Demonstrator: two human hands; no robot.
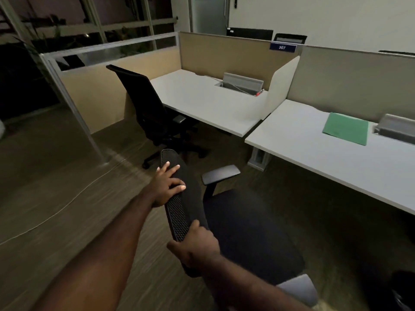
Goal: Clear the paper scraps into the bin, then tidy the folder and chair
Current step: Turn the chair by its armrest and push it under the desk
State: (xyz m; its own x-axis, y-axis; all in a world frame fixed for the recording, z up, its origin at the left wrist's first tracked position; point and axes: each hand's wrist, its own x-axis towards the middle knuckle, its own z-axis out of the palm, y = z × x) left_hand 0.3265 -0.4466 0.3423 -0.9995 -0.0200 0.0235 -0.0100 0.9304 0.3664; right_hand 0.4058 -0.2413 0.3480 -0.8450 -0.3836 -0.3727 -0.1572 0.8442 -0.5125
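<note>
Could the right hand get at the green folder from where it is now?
Probably not yet. The right hand and left hand both grip the chair backrest, and the green folder lies far across the desk, with the chair's seat between.

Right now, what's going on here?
A person grips the top edge of a chair's backrest with both hands, left hand farther along, right hand nearer. The chair stands out from the desk, seat towards it. A green folder lies flat on the desk. No paper scraps show.
</note>
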